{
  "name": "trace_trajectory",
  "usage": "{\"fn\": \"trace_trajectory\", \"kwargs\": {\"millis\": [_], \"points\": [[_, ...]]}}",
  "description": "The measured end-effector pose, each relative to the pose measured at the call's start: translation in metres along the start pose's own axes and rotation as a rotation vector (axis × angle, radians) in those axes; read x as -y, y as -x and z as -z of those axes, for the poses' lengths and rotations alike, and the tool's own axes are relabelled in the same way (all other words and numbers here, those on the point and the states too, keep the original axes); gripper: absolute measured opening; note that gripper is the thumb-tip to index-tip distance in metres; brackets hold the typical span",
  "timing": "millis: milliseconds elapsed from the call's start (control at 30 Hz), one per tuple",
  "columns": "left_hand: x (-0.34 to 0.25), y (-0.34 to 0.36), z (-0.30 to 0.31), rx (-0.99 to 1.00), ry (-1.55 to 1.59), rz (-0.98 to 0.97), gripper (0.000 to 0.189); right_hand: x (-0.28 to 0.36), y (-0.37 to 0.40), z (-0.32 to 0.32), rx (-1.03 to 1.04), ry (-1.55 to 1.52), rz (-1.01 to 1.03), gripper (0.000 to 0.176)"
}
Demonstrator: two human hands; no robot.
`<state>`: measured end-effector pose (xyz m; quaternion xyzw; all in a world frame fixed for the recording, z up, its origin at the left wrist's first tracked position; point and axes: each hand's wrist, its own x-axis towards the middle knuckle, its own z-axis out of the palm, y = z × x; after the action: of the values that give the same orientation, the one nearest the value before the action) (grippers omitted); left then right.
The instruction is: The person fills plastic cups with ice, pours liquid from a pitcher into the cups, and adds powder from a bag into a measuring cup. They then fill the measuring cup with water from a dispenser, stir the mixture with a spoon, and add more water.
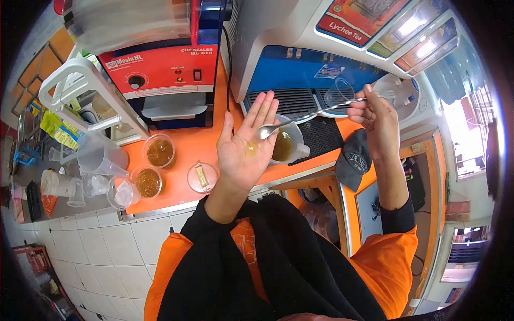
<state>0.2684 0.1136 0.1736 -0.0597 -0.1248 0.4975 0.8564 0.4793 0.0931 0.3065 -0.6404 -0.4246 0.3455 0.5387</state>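
My left hand [247, 150] is held palm up with its fingers stretched out, and a small pool of amber liquid [251, 148] lies on the palm. In my right hand [377, 119] is the end of a long twisted-handle bar spoon [316, 113]. The spoon's bowl overlaps the left fingers' base in this view. Behind the left hand, partly hidden by it, a clear pitcher [296, 140] holds dark brownish-green liquid. Left of that hand are two plastic cups of amber drink, one farther back [159, 152] and one nearer [147, 183].
A red cup sealer [160, 69] stands at the back left, beside a drink dispenser [316, 69]. On the orange counter [179, 155] are a round container with a small gold packet [202, 176] and a measuring jug [101, 152]. A dark cap [353, 160] hangs at the right edge.
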Motion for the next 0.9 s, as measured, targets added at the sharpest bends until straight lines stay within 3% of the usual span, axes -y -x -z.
{"fn": "trace_trajectory", "kwargs": {"millis": [267, 400, 533, 700, 900], "points": [[0.003, 0.039, -0.060, -0.008, -0.026, 0.060, 0.065, -0.103, -0.068, 0.058, -0.177, -0.259, -0.198, 0.026], [0.021, 0.066, -0.112, -0.136, 0.095, 0.305, 0.068, -0.182, -0.108, 0.053, -0.082, -0.319, -0.352, 0.027], [0.040, 0.081, -0.124, -0.030, 0.225, 0.475, 0.071, -0.207, -0.126, 0.024, -0.041, -0.306, -0.419, 0.029], [0.048, 0.088, -0.120, -0.041, 0.295, 0.548, 0.072, -0.209, -0.128, 0.008, 0.005, -0.291, -0.449, 0.033], [0.049, 0.090, -0.121, -0.063, 0.266, 0.592, 0.073, -0.219, -0.143, 0.014, 0.105, -0.169, -0.603, 0.051]]}}
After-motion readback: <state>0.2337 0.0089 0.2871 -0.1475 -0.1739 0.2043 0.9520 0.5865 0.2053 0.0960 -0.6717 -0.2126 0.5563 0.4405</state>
